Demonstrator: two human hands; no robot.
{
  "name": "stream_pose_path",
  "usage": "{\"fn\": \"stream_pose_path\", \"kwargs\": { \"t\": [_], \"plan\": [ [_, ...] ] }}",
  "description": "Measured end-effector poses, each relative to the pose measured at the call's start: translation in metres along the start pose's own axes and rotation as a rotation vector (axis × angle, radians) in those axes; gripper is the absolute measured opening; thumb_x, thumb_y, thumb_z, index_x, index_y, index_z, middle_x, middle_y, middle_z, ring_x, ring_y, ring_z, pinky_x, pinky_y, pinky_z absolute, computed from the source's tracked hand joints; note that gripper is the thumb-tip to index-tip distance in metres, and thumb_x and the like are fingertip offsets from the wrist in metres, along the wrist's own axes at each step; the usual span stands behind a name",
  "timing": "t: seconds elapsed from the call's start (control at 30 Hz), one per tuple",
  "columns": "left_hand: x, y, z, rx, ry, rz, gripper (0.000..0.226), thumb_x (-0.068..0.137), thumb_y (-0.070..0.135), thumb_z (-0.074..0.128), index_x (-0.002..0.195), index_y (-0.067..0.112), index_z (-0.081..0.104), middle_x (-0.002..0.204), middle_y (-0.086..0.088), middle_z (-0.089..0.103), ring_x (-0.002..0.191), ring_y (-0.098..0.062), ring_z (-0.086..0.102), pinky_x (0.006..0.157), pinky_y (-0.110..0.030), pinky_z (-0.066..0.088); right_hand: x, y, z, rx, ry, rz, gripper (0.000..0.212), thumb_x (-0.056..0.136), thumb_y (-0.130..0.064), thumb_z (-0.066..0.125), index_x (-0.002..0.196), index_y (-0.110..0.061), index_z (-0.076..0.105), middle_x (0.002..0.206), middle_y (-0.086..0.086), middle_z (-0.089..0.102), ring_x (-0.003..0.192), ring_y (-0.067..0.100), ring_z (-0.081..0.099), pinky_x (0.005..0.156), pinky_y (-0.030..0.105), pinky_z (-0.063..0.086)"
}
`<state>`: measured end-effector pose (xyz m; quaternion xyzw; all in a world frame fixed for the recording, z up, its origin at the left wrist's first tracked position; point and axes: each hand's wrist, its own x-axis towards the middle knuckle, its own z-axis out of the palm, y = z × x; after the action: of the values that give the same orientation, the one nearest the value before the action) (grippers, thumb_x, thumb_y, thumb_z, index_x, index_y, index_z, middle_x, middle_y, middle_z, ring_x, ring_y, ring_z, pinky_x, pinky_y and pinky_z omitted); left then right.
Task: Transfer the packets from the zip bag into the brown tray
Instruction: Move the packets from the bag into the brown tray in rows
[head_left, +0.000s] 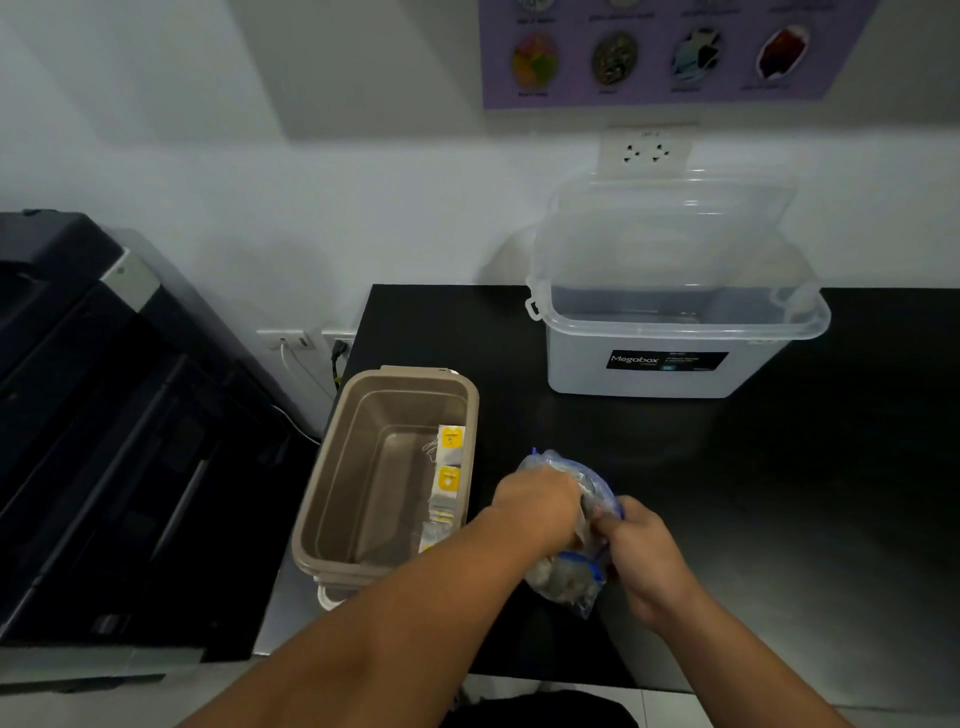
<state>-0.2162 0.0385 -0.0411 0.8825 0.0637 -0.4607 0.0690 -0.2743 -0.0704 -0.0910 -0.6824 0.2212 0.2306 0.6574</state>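
A clear zip bag (563, 577) with a blue seal lies on the black counter, stuffed with pale packets. My left hand (540, 501) reaches into its upper part, fingers curled around the contents inside. My right hand (641, 556) grips the bag's right edge near the blue seal. To the left stands the brown tray (332, 499), with several white-and-yellow packets (448, 473) lined along its right inner wall.
A clear Megabox storage box (670, 338) with its lid raised stands at the back of the counter (779, 493). A large dark printer (104, 415) fills the left side. Wall sockets with a cable (306, 343) sit behind the tray.
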Motion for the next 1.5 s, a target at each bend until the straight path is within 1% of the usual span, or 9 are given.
{"fn": "stream_pose_path", "kwargs": {
  "t": [0.1,0.3,0.53,0.83,1.03,1.13,1.3,1.4,1.5],
  "plan": [
    [0.009,0.005,0.015,-0.112,-0.093,-0.134,0.079,0.082,0.051,0.073,0.145,0.015,0.04,0.126,-0.012,0.052,0.119,-0.028,0.053,0.086,-0.038,0.044,0.002,0.002,-0.006,0.023,0.0,0.008,0.011,0.101,-0.003,0.054,0.105,-0.001,0.065,0.084,0.017,0.075,0.066,0.021,0.074,0.053,0.029,0.056],
    [0.014,0.006,0.02,-0.202,-0.059,-0.2,0.076,0.085,0.036,0.076,0.147,0.012,0.039,0.131,-0.011,0.053,0.124,-0.025,0.053,0.096,-0.034,0.046,0.007,0.004,-0.018,0.019,-0.042,0.023,0.013,0.102,-0.008,0.055,0.11,-0.005,0.065,0.093,0.019,0.078,0.085,0.033,0.078,0.073,0.044,0.061],
    [-0.009,-0.016,0.018,-0.107,0.35,0.083,0.039,0.082,0.027,0.08,0.119,0.018,0.068,0.115,-0.004,0.068,0.104,-0.022,0.067,0.092,-0.038,0.057,0.007,0.003,-0.019,0.017,-0.078,0.007,0.012,0.103,-0.008,0.056,0.111,-0.005,0.064,0.095,0.017,0.078,0.085,0.031,0.078,0.075,0.046,0.063],
    [-0.055,-0.047,-0.011,-0.29,0.465,0.304,0.022,0.095,0.031,0.065,0.116,0.027,0.07,0.107,0.005,0.068,0.099,-0.013,0.064,0.09,-0.032,0.054,0.008,-0.005,-0.015,0.03,-0.117,0.017,0.015,0.106,-0.012,0.053,0.114,-0.008,0.065,0.097,0.011,0.08,0.087,0.024,0.079,0.072,0.039,0.062],
    [-0.087,-0.093,-0.043,-0.562,0.621,0.382,0.01,0.094,0.019,0.064,0.1,0.027,0.065,0.088,0.001,0.069,0.073,-0.011,0.067,0.072,-0.029,0.055,0.014,-0.01,-0.001,0.04,-0.123,0.031,0.016,0.106,-0.012,0.052,0.116,-0.01,0.065,0.102,0.011,0.079,0.09,0.024,0.079,0.078,0.043,0.063],
    [-0.101,-0.127,-0.057,-0.594,0.601,0.37,0.01,0.095,0.021,0.066,0.097,0.029,0.072,0.086,0.004,0.073,0.064,-0.007,0.065,0.071,-0.025,0.056,0.017,-0.012,0.008,0.042,-0.12,0.038,0.016,0.106,-0.014,0.053,0.118,-0.011,0.064,0.103,0.012,0.079,0.089,0.026,0.079,0.077,0.044,0.064],
    [-0.103,-0.18,-0.065,-0.548,0.399,0.403,0.035,0.082,0.012,0.081,0.113,0.028,0.074,0.094,0.008,0.077,0.084,-0.004,0.072,0.088,-0.023,0.055,0.02,-0.011,0.021,0.049,-0.065,0.044,0.016,0.105,-0.012,0.054,0.116,-0.011,0.065,0.103,0.014,0.079,0.091,0.029,0.079,0.085,0.051,0.063],
    [-0.087,-0.193,-0.057,-0.477,0.44,0.358,0.017,0.083,0.019,0.08,0.096,0.031,0.078,0.085,0.015,0.074,0.079,0.005,0.067,0.076,-0.014,0.048,0.019,-0.01,0.026,0.074,-0.03,0.05,0.015,0.105,-0.011,0.054,0.115,-0.01,0.065,0.104,0.016,0.078,0.094,0.032,0.078,0.088,0.054,0.062],
    [-0.068,-0.199,-0.045,-0.465,0.374,0.319,0.005,0.085,0.027,0.079,0.088,0.03,0.076,0.081,0.013,0.072,0.076,0.0,0.066,0.074,-0.019,0.048,0.018,-0.007,0.031,0.071,0.006,0.052,0.015,0.105,-0.011,0.054,0.115,-0.008,0.065,0.101,0.017,0.079,0.092,0.033,0.078,0.085,0.052,0.062]
  ]
}}
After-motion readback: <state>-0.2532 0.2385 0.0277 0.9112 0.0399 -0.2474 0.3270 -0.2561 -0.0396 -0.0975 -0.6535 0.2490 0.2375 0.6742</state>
